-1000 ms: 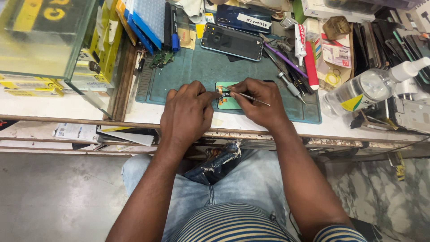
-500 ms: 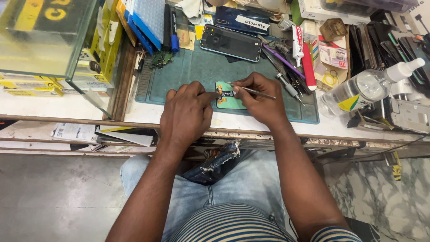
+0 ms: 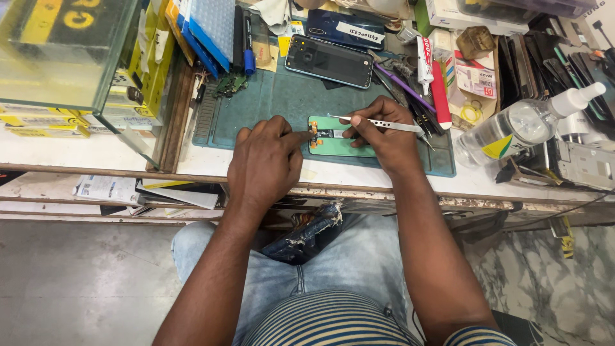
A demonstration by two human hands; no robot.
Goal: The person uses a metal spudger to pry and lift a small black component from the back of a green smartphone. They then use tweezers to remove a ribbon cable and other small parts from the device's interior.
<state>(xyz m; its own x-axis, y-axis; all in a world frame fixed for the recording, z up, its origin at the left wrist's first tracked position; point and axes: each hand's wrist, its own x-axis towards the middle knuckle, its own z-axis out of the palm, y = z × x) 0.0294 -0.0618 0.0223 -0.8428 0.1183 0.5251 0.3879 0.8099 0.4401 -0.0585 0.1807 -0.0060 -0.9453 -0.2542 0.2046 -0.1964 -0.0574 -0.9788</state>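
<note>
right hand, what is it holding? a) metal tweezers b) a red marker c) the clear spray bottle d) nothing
a: the right hand pinches thin metal tweezers over the small green phone part on the teal mat.

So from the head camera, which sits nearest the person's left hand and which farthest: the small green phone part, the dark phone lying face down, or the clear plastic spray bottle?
1. Small green phone part: touching the left hand, under its fingertip.
2. Dark phone lying face down: further back on the mat.
3. Clear plastic spray bottle: far off to the right.
</note>
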